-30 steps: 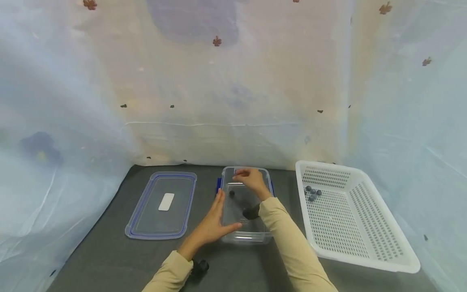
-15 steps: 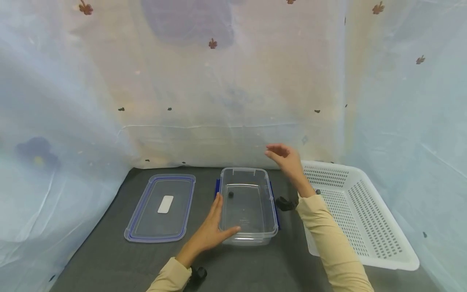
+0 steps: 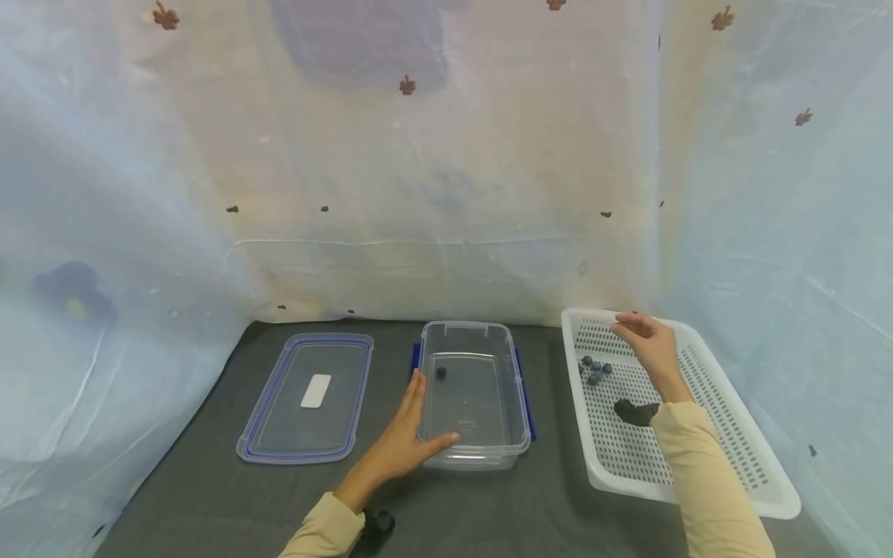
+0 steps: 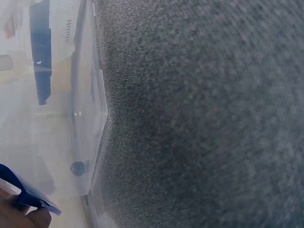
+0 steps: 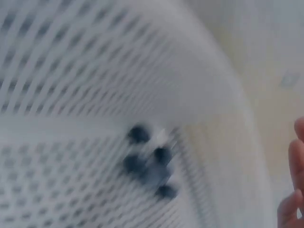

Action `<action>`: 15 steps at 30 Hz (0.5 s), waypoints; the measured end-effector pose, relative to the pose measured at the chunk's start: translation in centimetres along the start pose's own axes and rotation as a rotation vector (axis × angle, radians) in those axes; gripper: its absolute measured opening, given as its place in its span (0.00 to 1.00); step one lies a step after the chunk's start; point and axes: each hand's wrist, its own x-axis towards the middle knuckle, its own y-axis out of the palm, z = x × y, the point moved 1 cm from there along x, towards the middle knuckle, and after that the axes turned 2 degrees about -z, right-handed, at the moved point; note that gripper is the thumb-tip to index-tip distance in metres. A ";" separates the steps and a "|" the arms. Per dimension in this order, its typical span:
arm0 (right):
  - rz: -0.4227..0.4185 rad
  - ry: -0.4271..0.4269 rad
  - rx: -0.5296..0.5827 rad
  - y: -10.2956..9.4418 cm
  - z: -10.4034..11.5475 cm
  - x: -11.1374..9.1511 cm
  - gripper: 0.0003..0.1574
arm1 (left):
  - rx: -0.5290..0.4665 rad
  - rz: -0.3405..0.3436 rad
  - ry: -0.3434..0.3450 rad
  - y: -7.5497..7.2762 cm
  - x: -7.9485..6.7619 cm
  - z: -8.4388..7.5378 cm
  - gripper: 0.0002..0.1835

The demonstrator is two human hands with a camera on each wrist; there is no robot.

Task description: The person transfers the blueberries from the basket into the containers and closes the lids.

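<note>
In the head view, my left hand (image 3: pixel 398 446) rests along the left side of a clear plastic container (image 3: pixel 477 449), fingers straight and thumb spread over its near corner. A single blueberry (image 3: pixel 441 373) lies inside that container. The left wrist view has my fingers (image 4: pixel 40 217) at a blue latch (image 4: pixel 26 194), and the berry shows through the wall. Over a white perforated basket (image 3: pixel 589 457) hovers my right hand (image 3: pixel 654 353), fingers loosely bent with nothing between them. Several blueberries (image 5: pixel 154 173) sit clustered in the basket, to the left of that hand.
A clear lid (image 3: pixel 335 426) with a blue seal and a white label (image 3: pixel 316 390) lies flat at the left. Dark grey cloth (image 3: pixel 209 496) covers the table. A pale patterned sheet (image 3: pixel 488 194) hangs behind and at both sides.
My right hand has moved from above the container to the right, over the basket. My left hand has stayed at the container's side.
</note>
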 end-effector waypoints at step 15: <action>0.309 0.053 -0.227 0.5 -7.1 -1.0 0.24 | -0.032 -0.005 -0.001 0.1 -0.1 0.2 0.60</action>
